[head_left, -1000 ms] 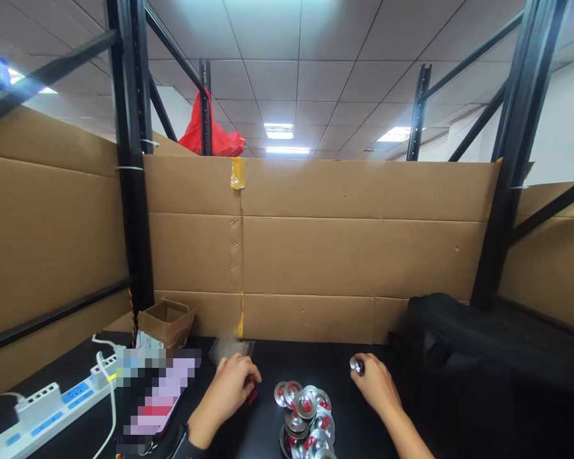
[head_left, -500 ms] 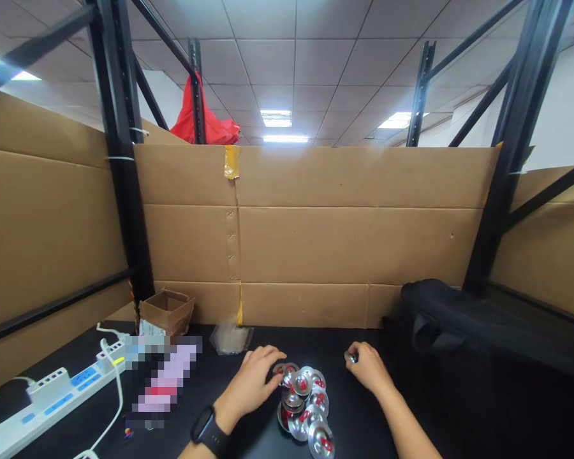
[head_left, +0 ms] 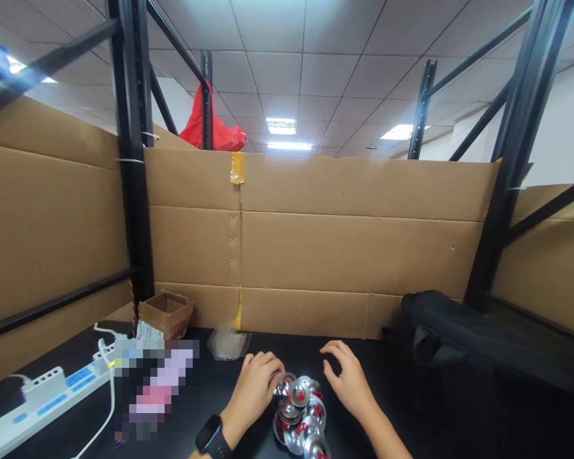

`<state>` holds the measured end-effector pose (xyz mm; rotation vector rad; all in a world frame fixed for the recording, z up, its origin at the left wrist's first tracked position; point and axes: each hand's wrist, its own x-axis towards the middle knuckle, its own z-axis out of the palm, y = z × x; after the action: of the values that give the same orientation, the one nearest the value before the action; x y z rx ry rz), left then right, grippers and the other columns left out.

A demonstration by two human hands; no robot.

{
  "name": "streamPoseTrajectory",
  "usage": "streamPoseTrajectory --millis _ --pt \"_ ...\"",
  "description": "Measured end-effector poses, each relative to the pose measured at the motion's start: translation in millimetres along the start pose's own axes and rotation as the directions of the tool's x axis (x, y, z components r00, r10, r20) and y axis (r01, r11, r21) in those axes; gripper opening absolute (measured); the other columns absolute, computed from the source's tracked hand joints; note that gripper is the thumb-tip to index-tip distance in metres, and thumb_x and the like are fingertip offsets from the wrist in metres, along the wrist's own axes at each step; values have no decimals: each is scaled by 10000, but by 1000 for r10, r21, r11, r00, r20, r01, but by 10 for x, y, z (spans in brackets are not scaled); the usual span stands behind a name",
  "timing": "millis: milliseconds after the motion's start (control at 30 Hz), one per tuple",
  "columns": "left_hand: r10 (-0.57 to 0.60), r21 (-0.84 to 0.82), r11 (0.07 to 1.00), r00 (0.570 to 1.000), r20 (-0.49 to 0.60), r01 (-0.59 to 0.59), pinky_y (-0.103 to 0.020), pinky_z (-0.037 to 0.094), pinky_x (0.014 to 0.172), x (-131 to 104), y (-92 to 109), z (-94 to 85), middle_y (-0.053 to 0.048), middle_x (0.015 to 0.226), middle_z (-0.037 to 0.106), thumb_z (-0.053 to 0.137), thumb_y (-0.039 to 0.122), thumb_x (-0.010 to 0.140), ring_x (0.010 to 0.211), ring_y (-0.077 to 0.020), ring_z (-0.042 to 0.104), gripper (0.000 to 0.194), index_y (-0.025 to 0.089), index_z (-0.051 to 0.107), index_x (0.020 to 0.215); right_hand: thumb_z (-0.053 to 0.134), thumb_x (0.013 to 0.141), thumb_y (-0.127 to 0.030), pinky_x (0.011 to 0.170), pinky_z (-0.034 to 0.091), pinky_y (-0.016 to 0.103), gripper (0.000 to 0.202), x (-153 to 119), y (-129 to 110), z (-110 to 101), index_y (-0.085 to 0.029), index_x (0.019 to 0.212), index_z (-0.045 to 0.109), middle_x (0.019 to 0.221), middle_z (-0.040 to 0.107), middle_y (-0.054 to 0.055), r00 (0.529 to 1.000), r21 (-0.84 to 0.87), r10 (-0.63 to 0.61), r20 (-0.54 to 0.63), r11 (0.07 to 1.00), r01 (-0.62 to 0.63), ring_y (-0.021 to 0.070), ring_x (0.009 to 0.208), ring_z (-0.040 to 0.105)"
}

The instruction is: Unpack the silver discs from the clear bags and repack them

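Several shiny round metal discs [head_left: 299,393] with red marks lie in an overlapping heap on the black table at the lower middle. My left hand [head_left: 256,386], with a dark watch on its wrist, reaches to the heap's upper left. Its fingers and thumb are closed at the edge of a metal disc [head_left: 286,384] there; the fingertips partly hide it. Just right of the heap, my right hand [head_left: 347,376] hovers with thumb and fingers apart, and nothing shows between them. The lowest disc [head_left: 317,446] is cut by the frame's bottom edge.
A small open cardboard box [head_left: 167,312] and a clear plastic bag [head_left: 228,342] are at the back left. A white power strip [head_left: 43,401] with cables runs along the left. On the right lies a large black bag [head_left: 459,357]. A cardboard wall [head_left: 316,248] closes the back.
My right hand has moved left toward the heap and opened; the small metallic thing it held no longer shows there. My left fingers have curled in at the heap's upper disc. The view has tilted slightly upward.
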<state>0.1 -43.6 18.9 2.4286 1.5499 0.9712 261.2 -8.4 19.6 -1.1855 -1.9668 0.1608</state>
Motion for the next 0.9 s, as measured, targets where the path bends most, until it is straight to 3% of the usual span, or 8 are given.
streamPoseTrajectory --millis 133,233,400,667,900 --pt "37 -38 999 999 12 -37 -357 302 883 -14 -16 -7 4 1111 699 595 259 926 1032 -212 561 217 327 659 1122 499 864 -160 935 471 353 230 -20 -338 70 -229 1003 668 1083 633 76 996 125 -78 43 990 72 226 1056 598" --pt "48 -22 999 998 52 -46 -363 300 869 -10 -31 67 1 1030 717 606 272 922 1008 -219 558 150 313 696 1034 518 846 -144 926 472 349 234 -46 -455 98 -227 997 678 1072 639 76 994 158 -102 50 983 93 227 1043 602" --pt "6 18 1000 1000 24 -6 -378 300 853 31 -15 124 -17 946 718 536 268 959 965 -218 563 169 264 701 921 530 844 -145 914 472 352 224 -56 -456 108 -231 980 686 1052 645 69 995 183 -92 44 980 82 230 1023 605" --pt "-52 -9 999 991 -122 51 -388 318 885 42 23 -96 -41 1041 697 444 291 1000 1001 -219 578 238 252 677 977 554 842 -181 880 496 359 225 -62 -499 112 -229 1008 698 1061 672 81 994 257 -66 84 966 43 246 1014 629" --pt "-10 -29 1000 985 -175 5 -383 333 891 46 93 -179 -40 1066 687 481 298 988 1039 -224 582 223 280 703 989 744 739 -259 902 526 378 532 -98 -607 246 -263 1260 636 1251 668 91 994 316 27 105 947 -59 273 1084 651"
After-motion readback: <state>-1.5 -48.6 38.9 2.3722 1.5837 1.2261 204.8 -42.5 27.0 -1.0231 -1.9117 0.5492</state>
